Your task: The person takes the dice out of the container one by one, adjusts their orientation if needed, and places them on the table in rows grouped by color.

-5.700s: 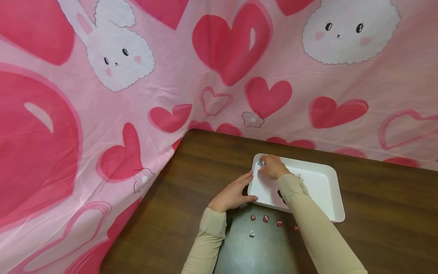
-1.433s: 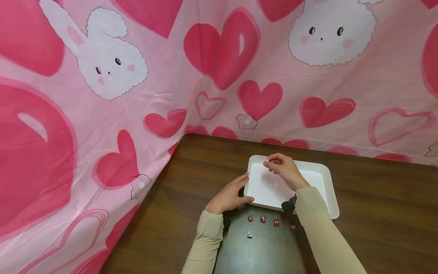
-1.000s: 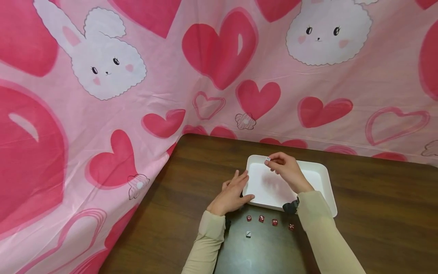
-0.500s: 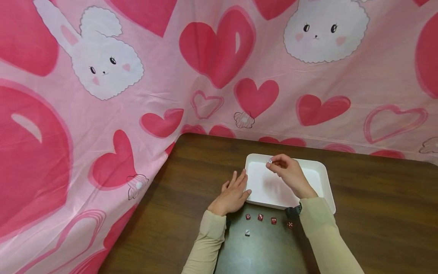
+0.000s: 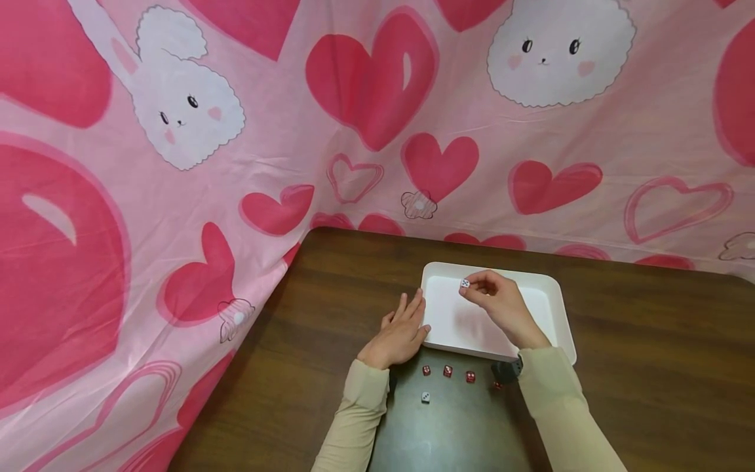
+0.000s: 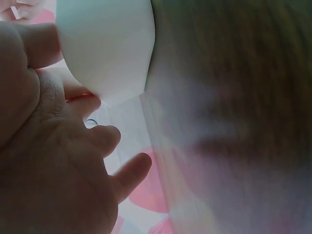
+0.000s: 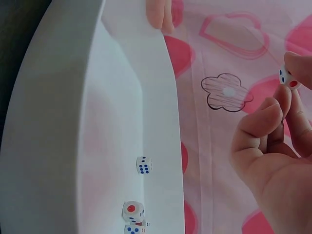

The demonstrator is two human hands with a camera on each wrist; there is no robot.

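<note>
Over the white tray (image 5: pixel 559 308), my right hand (image 5: pixel 470 289) pinches a small white die (image 5: pixel 464 283) between thumb and fingertips, lifted off the tray floor. The right wrist view shows that die (image 7: pixel 287 78) at my fingertips and three more white dice (image 7: pixel 143 165) lying inside the tray (image 7: pixel 58 146). My left hand (image 5: pixel 411 316) rests flat on the table with straight fingers beside the tray's left edge; its thumb is at the near corner. The left wrist view shows that hand (image 6: pixel 73 161) next to the tray corner (image 6: pixel 107 48).
A row of red dice (image 5: pixel 447 371) and one white die (image 5: pixel 425 397) lie on a dark mat (image 5: pixel 454 426) in front of the tray. The brown table (image 5: pixel 649 367) is backed by a pink heart-and-bunny cloth (image 5: pixel 366 131) hanging behind and to the left.
My left hand has let go of the tray's corner and straightened its fingers on the table beside it. My right hand, still pinching the white die, has drifted slightly nearer over the tray.
</note>
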